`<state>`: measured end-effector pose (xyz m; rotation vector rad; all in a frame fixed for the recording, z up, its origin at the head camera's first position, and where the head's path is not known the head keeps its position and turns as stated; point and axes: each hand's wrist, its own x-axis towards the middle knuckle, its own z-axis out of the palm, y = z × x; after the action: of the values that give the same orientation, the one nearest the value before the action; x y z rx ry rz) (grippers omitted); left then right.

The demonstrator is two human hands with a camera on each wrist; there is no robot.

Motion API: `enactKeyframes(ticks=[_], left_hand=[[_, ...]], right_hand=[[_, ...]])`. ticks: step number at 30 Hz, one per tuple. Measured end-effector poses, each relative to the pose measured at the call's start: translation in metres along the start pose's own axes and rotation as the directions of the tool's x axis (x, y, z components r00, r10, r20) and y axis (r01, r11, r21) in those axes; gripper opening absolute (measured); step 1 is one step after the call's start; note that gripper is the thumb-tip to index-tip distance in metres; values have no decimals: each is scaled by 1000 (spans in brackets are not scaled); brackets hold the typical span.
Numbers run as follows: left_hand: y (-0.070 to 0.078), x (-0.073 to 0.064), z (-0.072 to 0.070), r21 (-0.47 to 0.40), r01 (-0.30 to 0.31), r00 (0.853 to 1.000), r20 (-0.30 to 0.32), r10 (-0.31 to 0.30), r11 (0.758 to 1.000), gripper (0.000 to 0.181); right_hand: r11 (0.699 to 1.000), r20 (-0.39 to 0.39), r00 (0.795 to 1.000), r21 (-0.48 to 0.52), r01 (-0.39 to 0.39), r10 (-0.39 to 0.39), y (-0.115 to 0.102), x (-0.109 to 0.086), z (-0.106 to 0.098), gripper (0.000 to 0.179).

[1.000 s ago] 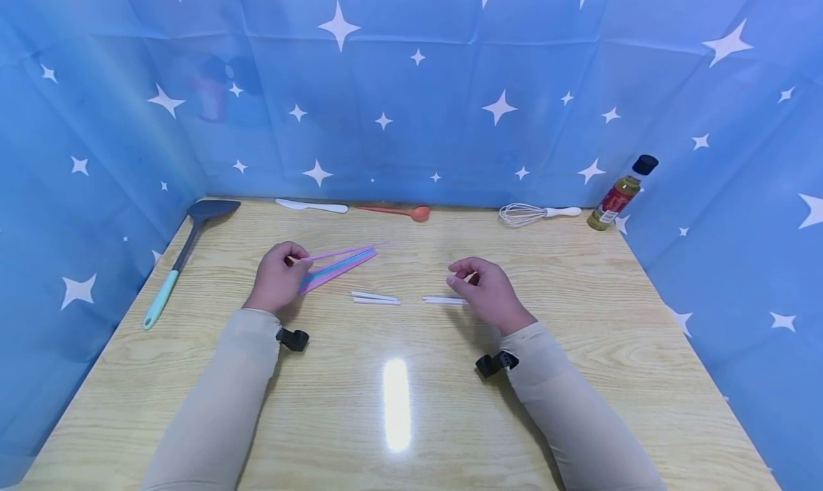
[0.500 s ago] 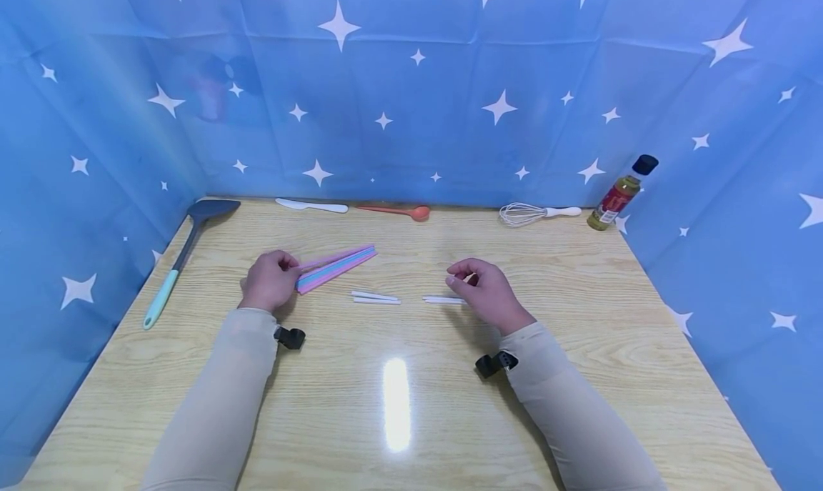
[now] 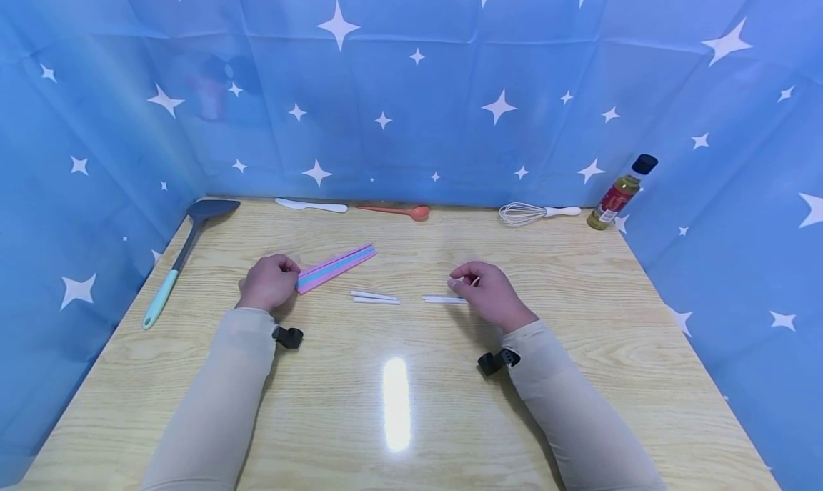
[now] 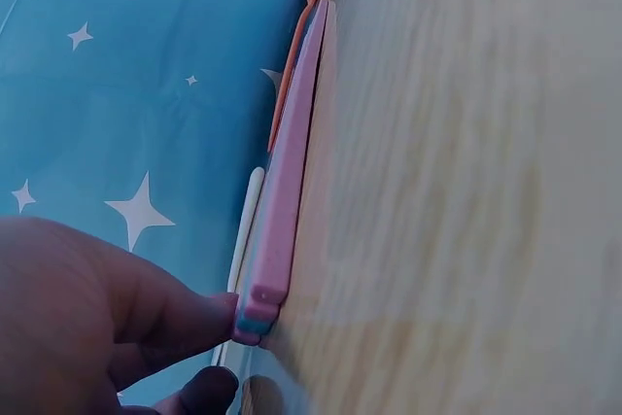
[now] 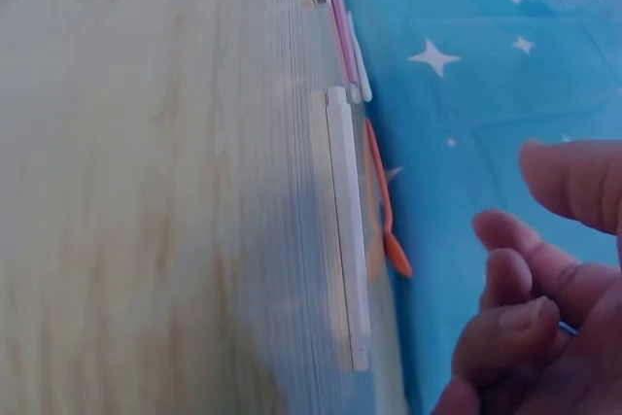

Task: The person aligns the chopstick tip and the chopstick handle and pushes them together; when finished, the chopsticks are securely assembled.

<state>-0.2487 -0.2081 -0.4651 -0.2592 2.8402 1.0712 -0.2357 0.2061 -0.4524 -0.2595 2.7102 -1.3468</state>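
Note:
My left hand [image 3: 266,282] rests at the near left end of a row of long, thin, straight sticks [image 3: 336,269], pink on the outside and light blue between, lying side by side on the table. In the left wrist view one fingertip touches the end of the pink and blue sticks [image 4: 282,191], and another stands apart below it. My right hand [image 3: 486,294] hovers with loosely curled fingers over a pair of shorter white sticks [image 3: 442,300], whose right end it hides. No object shows in its fingers in the right wrist view. Another white pair [image 3: 376,298] lies between the hands.
A dark turner with a mint handle [image 3: 168,291] lies along the left edge. At the back lie a white knife [image 3: 313,206], an orange spoon [image 3: 418,213] and a whisk [image 3: 529,214]. A bottle with a black cap [image 3: 614,198] stands back right, before a blue curtain [image 3: 411,83].
My left hand has laid a raised pink stick down against the others and let go of it, shifting slightly left and nearer. My right hand has barely moved.

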Motion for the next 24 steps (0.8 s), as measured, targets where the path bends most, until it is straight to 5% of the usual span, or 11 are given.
enactKeyframes(ticks=[6,12,19,24], left_hand=[[8,1,6,11,-135,991,-17,135,991,24],[29,-8,23,-7,-334,933,142,332,942,16],[45,-21,38,-50,-386,888,251,386,921,15],[50,-26,42,-41,-390,882,271,386,920,13]], right_hand=[[997,68,997,-72,-31,36,5,1,-3,16],[989,167,983,-143,-49,73,9,1,-6,7],[980,202,975,-191,-49,88,7,-1,-8,6],[978,207,975,-204,-42,85,8,-1,-8,4]])
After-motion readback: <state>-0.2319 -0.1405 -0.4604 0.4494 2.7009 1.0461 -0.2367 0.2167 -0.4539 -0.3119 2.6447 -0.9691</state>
